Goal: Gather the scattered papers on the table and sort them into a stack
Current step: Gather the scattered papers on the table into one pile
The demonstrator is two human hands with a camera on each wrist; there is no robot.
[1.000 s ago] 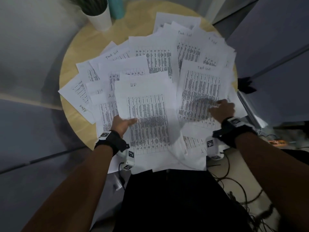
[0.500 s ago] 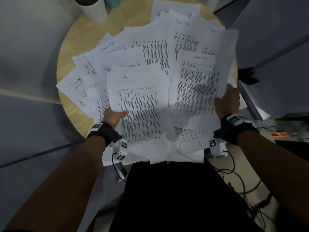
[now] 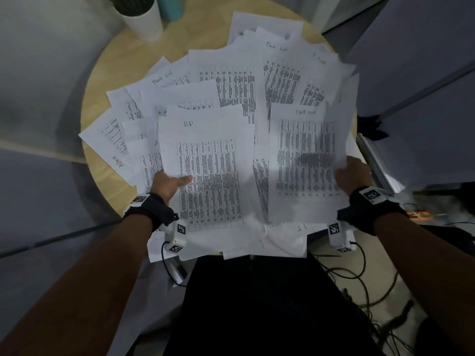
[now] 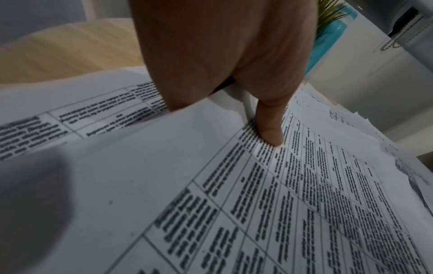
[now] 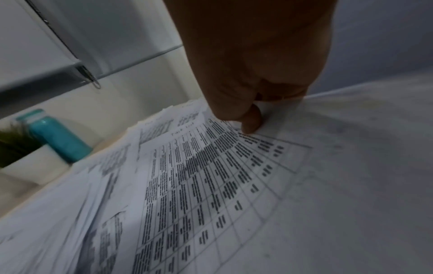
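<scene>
Scattered white printed papers (image 3: 231,80) lie in a loose overlapping fan over most of the round pale-wood worktop (image 3: 102,80). Several hang over the near edge. There is no squared stack yet, so I judge this early in the gather.

Left hand (image 3: 169,185): thumb (image 4: 269,129) flat on top of the white printed HR sheet (image 3: 205,155) near its left edge, fingers out of sight beneath. Reads as a pinch on that sheet.

Right hand (image 3: 353,176): thumb down on the right margin of the white tabled Task list sheet (image 3: 305,160), fingers hidden under it. Also a pinch. Cannot tell how many sheets each hand has beneath the top one.

Step in hand (judgement): draw the two sides of the fan together toward the middle.

To do it well:
- Slide low over the worktop rather than lift, since single sheets buckle and shed those below.
- Bring both hands in evenly so HR sheet and Task list sheet overlap instead of colliding edge-on.
- Secure the overhanging near sheets first, as they look likeliest to slip off.
- Sweep the far sheets inward, short of the white plant pot (image 3: 144,19) and teal bottle (image 3: 169,6).
- Square the edges only once everything is one pile.
</scene>
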